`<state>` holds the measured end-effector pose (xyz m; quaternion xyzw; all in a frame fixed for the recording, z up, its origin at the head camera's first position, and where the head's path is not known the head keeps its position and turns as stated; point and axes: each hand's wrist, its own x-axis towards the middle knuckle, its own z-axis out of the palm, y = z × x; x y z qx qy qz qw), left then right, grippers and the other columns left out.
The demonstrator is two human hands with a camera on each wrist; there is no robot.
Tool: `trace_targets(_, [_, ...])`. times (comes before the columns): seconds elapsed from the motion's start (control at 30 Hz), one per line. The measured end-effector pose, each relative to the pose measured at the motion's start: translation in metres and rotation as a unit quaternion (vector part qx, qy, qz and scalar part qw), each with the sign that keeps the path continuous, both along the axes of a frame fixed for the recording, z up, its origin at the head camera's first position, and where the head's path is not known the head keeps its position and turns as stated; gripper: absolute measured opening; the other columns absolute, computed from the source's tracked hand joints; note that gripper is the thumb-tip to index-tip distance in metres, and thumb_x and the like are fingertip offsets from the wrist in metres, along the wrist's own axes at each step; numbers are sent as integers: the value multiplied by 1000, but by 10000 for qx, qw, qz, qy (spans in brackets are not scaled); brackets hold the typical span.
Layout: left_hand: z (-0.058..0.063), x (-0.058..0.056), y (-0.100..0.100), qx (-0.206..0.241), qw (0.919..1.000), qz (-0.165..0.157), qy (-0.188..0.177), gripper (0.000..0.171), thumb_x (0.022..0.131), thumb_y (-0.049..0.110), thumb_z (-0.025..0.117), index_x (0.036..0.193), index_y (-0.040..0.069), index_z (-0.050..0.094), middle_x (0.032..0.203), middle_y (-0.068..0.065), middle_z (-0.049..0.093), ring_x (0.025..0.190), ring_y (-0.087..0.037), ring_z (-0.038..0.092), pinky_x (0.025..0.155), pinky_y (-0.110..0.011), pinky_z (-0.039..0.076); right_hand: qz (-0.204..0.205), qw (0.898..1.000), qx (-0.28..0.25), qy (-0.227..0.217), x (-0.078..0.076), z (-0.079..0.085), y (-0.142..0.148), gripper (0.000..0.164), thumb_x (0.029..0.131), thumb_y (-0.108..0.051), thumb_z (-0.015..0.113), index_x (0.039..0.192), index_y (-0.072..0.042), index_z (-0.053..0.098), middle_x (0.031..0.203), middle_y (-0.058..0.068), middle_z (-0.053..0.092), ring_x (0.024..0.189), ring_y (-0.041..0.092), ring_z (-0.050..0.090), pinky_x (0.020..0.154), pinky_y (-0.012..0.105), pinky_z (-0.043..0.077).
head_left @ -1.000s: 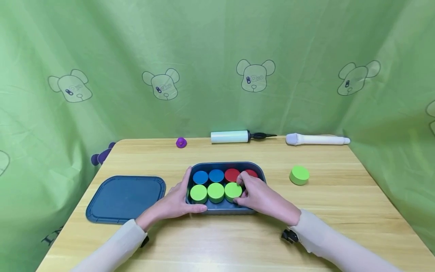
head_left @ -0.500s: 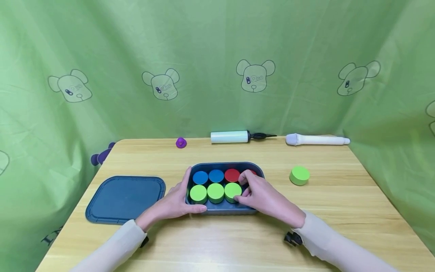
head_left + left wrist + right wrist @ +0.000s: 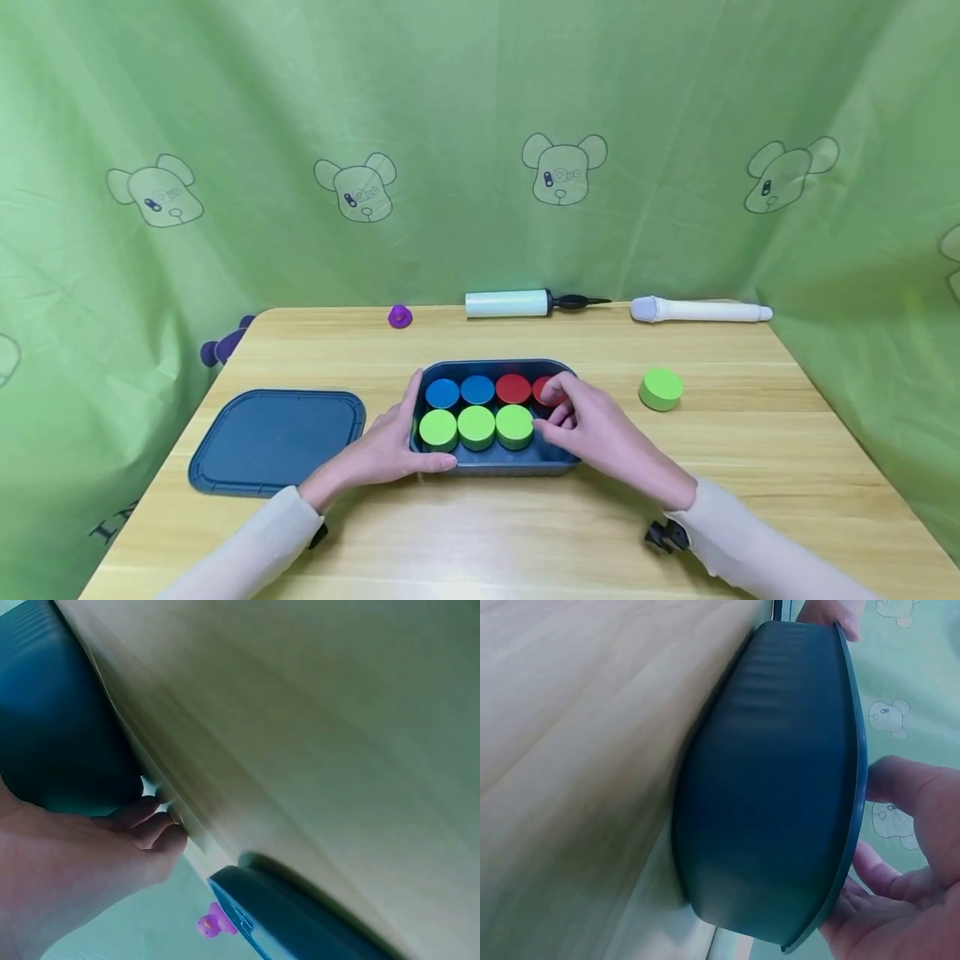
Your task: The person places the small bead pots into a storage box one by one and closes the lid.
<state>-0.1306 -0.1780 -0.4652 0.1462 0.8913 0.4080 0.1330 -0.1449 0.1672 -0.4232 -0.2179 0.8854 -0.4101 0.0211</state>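
Note:
A dark blue plastic box (image 3: 495,469) sits on the table before me. In its front row stand three green round blocks (image 3: 476,425); behind them are two blue round blocks (image 3: 477,389) and two red ones (image 3: 513,388). My left hand (image 3: 382,450) grips the box's left end, thumb along the front rim and fingers at the side. My right hand (image 3: 600,421) hovers over the box's right end with curved fingers, holding nothing. Its thumb tip is just right of the third green block, and its fingers partly cover the right red block.
A loose green block (image 3: 661,389) lies on the table at the right. The box's flat lid (image 3: 277,442) lies at the left. Along the back edge are a purple toy duck (image 3: 400,317), a white hand pump (image 3: 507,303) with black nozzle, and a white microphone-like stick (image 3: 705,311).
My right hand has let go of the third green block and drawn back to the right, showing more of the right red block. My left hand stays on the box.

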Motion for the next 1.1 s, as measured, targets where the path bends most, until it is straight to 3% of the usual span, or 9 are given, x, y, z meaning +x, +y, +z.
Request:
trace_targets(0.3, [1, 0, 1, 5, 10000, 5, -23, 135, 89, 58, 88, 175, 30, -12, 178, -18, 22, 158, -47, 28, 119, -75, 29, -396, 9982, -147, 417, 3, 4, 20, 35, 98, -10, 82, 127, -7, 64, 109, 10, 71, 92, 18, 68, 76, 28, 59])
trace_targets(0.67, [1, 0, 0, -21, 10000, -3, -19, 135, 89, 59, 88, 176, 29, -11, 178, -19, 22, 158, -48, 28, 118, -76, 30, -907, 9913, 1, 957, 1, 1, 51, 33, 100, -12, 82, 128, -7, 66, 91, 1, 63, 79, 18, 62, 71, 26, 53])
trace_targets(1.1, [2, 0, 1, -62, 10000, -21, -16, 135, 89, 57, 88, 176, 27, -10, 177, -20, 22, 158, -49, 29, 119, -75, 30, -1446, 9848, 283, 921, -4, -10, 98, 49, 100, -20, 83, 141, -2, 61, 99, 11, 61, 77, 19, 58, 64, 25, 50])
